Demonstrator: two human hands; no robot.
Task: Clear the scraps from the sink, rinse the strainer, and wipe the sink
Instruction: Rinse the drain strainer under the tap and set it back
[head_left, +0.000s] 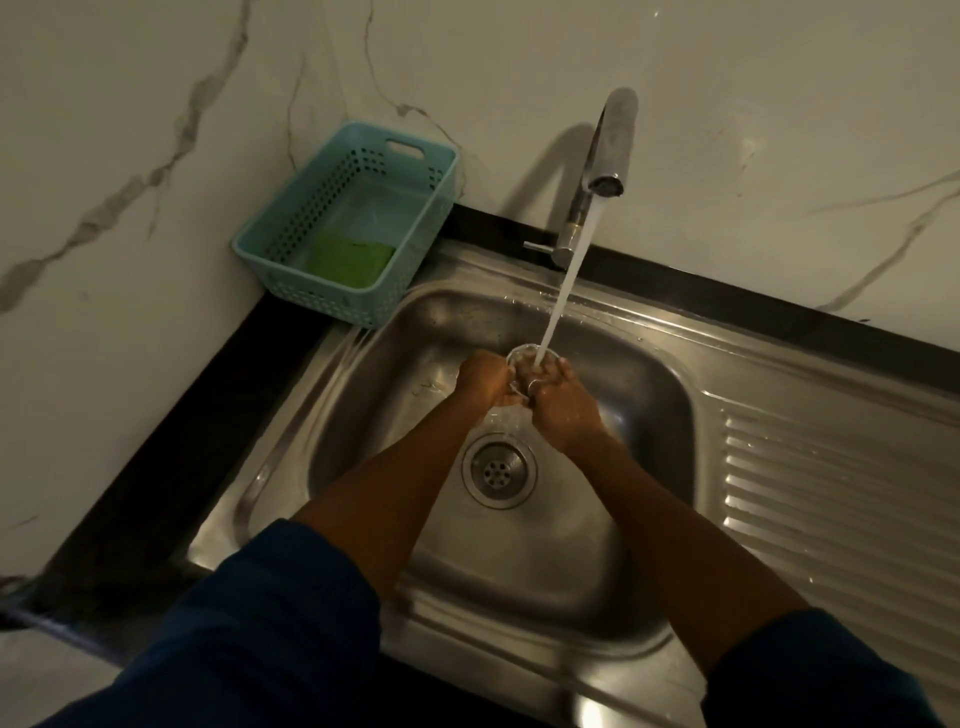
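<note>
From the head view, both hands meet over the middle of the steel sink (649, 374), just beyond the open drain (498, 470). They hold the strainer (525, 357) between them, raised above the sink floor. The left hand (485, 379) curls its fingers round the strainer's left side, and the right hand (563, 410) grips its right side.

The strainer is small and round, so no long axis can be made out. Its rim shows on the far side of the fingers and is turned up toward the water (563, 291). The rest is hidden by the hands and the splash.

The water falls from the tap (610, 145) at the far edge straight onto the strainer. A ribbed draining board (831, 493) lies to the right. At the far left corner a pale blue basket (291, 228) stands on the dark table (208, 415), with a green sponge (350, 260) inside. Dark blue sleeves (270, 623) cover the near forearms.
</note>
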